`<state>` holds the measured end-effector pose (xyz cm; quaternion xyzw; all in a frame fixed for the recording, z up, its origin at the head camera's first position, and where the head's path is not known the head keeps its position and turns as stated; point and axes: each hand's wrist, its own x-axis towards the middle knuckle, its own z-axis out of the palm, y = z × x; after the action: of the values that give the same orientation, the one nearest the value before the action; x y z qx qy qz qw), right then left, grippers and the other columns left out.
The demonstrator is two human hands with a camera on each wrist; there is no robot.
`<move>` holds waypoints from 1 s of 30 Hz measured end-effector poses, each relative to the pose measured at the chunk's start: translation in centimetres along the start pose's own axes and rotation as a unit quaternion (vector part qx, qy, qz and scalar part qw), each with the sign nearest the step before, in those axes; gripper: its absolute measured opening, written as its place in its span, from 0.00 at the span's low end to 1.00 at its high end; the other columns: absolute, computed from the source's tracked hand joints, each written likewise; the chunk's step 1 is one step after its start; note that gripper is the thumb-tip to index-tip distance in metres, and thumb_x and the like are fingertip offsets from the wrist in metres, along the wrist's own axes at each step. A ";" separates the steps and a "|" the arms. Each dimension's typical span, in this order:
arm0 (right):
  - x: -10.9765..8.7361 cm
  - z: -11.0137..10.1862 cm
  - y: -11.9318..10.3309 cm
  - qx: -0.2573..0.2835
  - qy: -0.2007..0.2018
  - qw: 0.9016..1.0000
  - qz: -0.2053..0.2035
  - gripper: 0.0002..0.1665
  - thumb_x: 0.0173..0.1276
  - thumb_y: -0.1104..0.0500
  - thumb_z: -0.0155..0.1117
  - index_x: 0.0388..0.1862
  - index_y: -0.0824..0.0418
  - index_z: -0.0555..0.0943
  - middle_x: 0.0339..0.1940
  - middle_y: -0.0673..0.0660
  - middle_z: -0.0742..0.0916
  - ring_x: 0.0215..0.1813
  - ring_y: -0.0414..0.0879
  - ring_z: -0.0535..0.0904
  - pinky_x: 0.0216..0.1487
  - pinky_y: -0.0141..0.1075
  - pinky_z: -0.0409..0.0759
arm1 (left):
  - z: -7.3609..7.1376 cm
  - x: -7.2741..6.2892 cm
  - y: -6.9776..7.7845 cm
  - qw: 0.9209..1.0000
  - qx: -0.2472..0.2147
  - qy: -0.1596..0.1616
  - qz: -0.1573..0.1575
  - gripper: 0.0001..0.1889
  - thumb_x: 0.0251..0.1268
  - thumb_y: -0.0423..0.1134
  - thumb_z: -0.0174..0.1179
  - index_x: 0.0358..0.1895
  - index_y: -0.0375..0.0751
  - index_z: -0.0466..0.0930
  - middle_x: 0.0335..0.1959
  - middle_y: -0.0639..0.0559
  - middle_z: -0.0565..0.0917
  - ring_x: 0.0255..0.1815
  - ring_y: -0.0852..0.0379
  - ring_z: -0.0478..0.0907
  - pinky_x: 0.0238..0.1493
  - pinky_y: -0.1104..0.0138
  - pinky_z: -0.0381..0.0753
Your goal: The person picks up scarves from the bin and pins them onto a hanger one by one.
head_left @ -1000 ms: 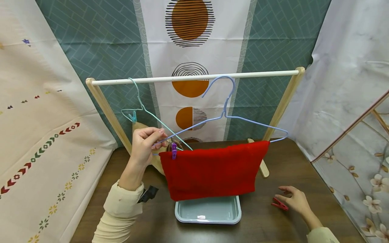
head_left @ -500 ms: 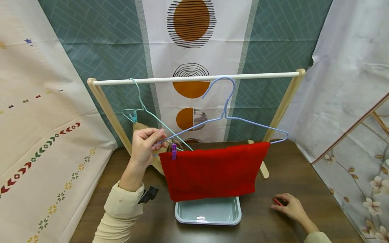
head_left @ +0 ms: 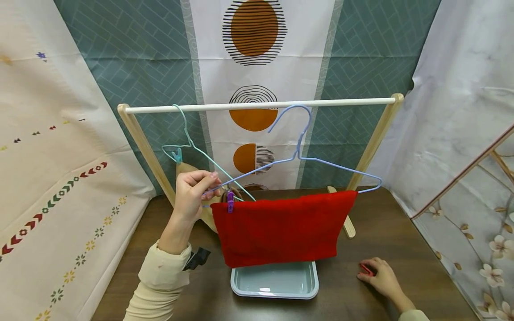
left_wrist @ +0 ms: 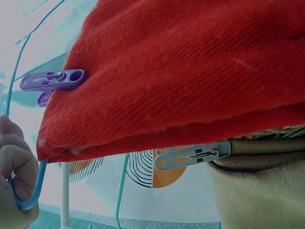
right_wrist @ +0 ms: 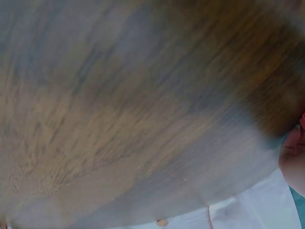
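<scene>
My left hand (head_left: 189, 191) grips the left end of a blue wire hanger (head_left: 321, 161), raised in front of the rack. A folded red cloth (head_left: 285, 232) hangs over its lower bar. Near the left corner a purple clothespin (head_left: 230, 202) is clipped to the cloth; the left wrist view shows this purple clothespin (left_wrist: 52, 81) biting the edge. Low over the table at the right, my right hand (head_left: 383, 280) pinches a red clothespin (head_left: 366, 269) between thumb and fingers. Only a bit of that right hand (right_wrist: 291, 162) enters the right wrist view.
A white rail (head_left: 249, 106) on wooden legs stands behind. From it hangs a mint hanger (head_left: 186, 133) with tan cloth (head_left: 184, 167) held by a blue clothespin (head_left: 177, 155). A light blue tray (head_left: 275, 285) sits under the red cloth on the wooden table (head_left: 341, 294).
My right hand has closed its thumb and fingers around the red clothespin, which lay beside it on the table. The left hand, hanger and red cloth stay nearly still.
</scene>
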<state>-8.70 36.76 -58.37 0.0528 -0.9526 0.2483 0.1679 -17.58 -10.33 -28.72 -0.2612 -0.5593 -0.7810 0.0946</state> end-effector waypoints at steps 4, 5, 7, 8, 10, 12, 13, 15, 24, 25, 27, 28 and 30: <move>0.0 -0.1 -0.2 -0.002 0.001 1.000 0.000 0.20 0.36 0.57 0.78 0.31 0.60 0.83 0.28 0.49 0.82 0.31 0.47 0.75 0.32 0.42 0.72 | -0.2 0.0 -0.3 1.000 0.028 -0.004 0.006 0.15 0.55 0.19 0.52 0.19 0.39 0.82 0.14 0.50 0.79 0.11 0.60 0.71 0.13 0.76 0.68; 0.1 -0.2 -0.3 -0.001 -0.004 1.000 0.007 0.20 0.37 0.56 0.78 0.31 0.59 0.83 0.28 0.49 0.82 0.31 0.47 0.75 0.32 0.42 0.72 | -0.3 0.0 -0.3 0.999 0.039 -0.006 0.005 0.15 0.54 0.19 0.54 0.19 0.40 0.83 0.14 0.50 0.79 0.11 0.60 0.71 0.13 0.75 0.68; 0.2 -0.3 -0.4 0.004 -0.015 1.000 0.022 0.20 0.38 0.56 0.77 0.31 0.59 0.82 0.28 0.50 0.83 0.32 0.47 0.76 0.33 0.43 0.73 | -0.4 0.0 -0.4 0.998 0.061 -0.008 0.002 0.13 0.52 0.19 0.58 0.20 0.40 0.83 0.14 0.51 0.79 0.12 0.60 0.70 0.13 0.74 0.67; 0.2 -0.4 -0.5 0.008 -0.021 0.999 0.031 0.20 0.39 0.55 0.77 0.32 0.60 0.82 0.28 0.50 0.83 0.32 0.47 0.76 0.32 0.42 0.73 | -0.4 0.0 -0.5 0.997 0.072 -0.008 -0.001 0.12 0.51 0.20 0.60 0.20 0.40 0.83 0.15 0.51 0.79 0.12 0.60 0.70 0.13 0.73 0.66; 0.4 -0.6 -0.8 0.017 -0.026 0.998 0.047 0.20 0.40 0.55 0.77 0.32 0.61 0.82 0.28 0.51 0.83 0.31 0.44 0.77 0.31 0.40 0.74 | -0.5 -0.1 -0.5 0.997 0.080 -0.006 -0.010 0.08 0.50 0.22 0.63 0.21 0.38 0.83 0.15 0.52 0.79 0.12 0.59 0.69 0.12 0.72 0.63; 0.6 -1.0 -1.2 0.036 -0.025 0.998 0.051 0.20 0.41 0.57 0.77 0.33 0.63 0.82 0.28 0.52 0.83 0.27 0.40 0.76 0.28 0.37 0.74 | -0.6 -0.1 -0.5 0.996 0.083 -0.005 -0.013 0.05 0.49 0.24 0.64 0.21 0.35 0.83 0.15 0.52 0.79 0.12 0.59 0.68 0.11 0.71 0.62; 0.8 -1.2 -1.5 0.045 -0.022 0.997 0.051 0.19 0.41 0.58 0.76 0.33 0.64 0.82 0.27 0.52 0.83 0.26 0.37 0.75 0.26 0.35 0.73 | -0.6 -0.1 -0.5 0.996 0.085 -0.004 -0.014 0.04 0.49 0.25 0.65 0.22 0.35 0.83 0.15 0.52 0.79 0.12 0.59 0.68 0.12 0.71 0.62; 1.1 -1.6 -2.0 0.065 -0.011 0.997 0.045 0.19 0.41 0.61 0.76 0.34 0.65 0.81 0.26 0.51 0.82 0.22 0.33 0.72 0.22 0.32 0.72 | -0.7 -0.1 -0.5 0.996 0.085 -0.006 -0.014 0.03 0.49 0.26 0.66 0.22 0.32 0.83 0.15 0.52 0.80 0.13 0.59 0.68 0.12 0.71 0.62; 2.4 -3.3 -4.1 0.091 0.010 0.996 0.018 0.18 0.43 0.64 0.75 0.35 0.67 0.81 0.25 0.51 0.81 0.22 0.32 0.71 0.21 0.30 0.72 | -0.7 -0.1 -0.6 0.997 0.079 -0.009 -0.012 0.11 0.46 0.34 0.70 0.22 0.27 0.81 0.16 0.52 0.80 0.13 0.59 0.69 0.12 0.73 0.63; 2.6 -3.5 -4.2 0.093 0.014 0.996 0.012 0.18 0.43 0.65 0.75 0.35 0.67 0.81 0.25 0.51 0.81 0.22 0.32 0.72 0.21 0.30 0.72 | -0.7 -0.1 -0.6 0.997 0.079 -0.009 -0.011 0.10 0.46 0.33 0.70 0.22 0.27 0.81 0.16 0.52 0.80 0.13 0.59 0.69 0.12 0.73 0.63; 2.9 -3.9 -4.7 0.095 0.023 0.995 0.000 0.18 0.42 0.66 0.75 0.36 0.67 0.81 0.25 0.51 0.82 0.24 0.32 0.72 0.22 0.30 0.73 | -0.6 -0.1 -0.6 0.997 0.080 -0.009 -0.008 0.08 0.47 0.30 0.69 0.22 0.28 0.81 0.15 0.52 0.80 0.13 0.59 0.69 0.12 0.73 0.63; 3.1 -4.2 -4.9 0.096 0.027 0.995 -0.006 0.18 0.43 0.66 0.74 0.36 0.67 0.81 0.25 0.51 0.82 0.24 0.32 0.73 0.23 0.30 0.73 | -0.6 -0.1 -0.6 0.997 0.080 -0.008 -0.008 0.06 0.47 0.29 0.68 0.22 0.28 0.82 0.15 0.52 0.80 0.13 0.59 0.69 0.12 0.74 0.63; 3.5 -4.8 -5.6 0.104 0.039 0.994 -0.021 0.19 0.42 0.67 0.74 0.36 0.66 0.81 0.26 0.51 0.82 0.26 0.33 0.73 0.24 0.29 0.73 | -0.6 -0.1 -0.6 0.997 0.080 -0.006 -0.008 0.03 0.48 0.25 0.66 0.21 0.30 0.82 0.15 0.52 0.80 0.13 0.60 0.69 0.12 0.73 0.63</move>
<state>-9.56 34.22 -50.67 0.0801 -0.9131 0.3441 0.2036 -17.93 -10.68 -29.40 -0.2532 -0.6228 -0.7326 0.1061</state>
